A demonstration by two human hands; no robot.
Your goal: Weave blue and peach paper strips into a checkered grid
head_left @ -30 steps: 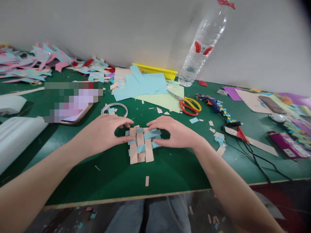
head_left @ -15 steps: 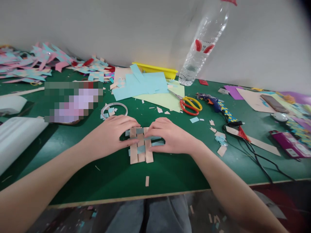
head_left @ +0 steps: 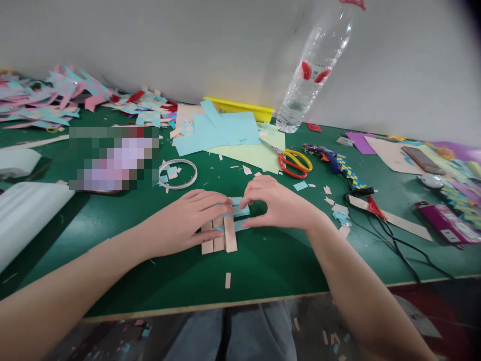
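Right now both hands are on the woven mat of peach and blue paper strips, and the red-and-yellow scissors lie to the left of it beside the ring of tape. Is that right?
Not quite. The head view shows the scissors lying to the right of the woven mat, behind the right hand. The ring of tape is on the left, behind the left hand. Both hands are on the mat.

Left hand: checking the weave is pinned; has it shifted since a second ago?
Yes. The left hand slid right over the woven paper strips, away from the tape ring.

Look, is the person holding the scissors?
No, the scissors lie on the green table beyond the right hand.
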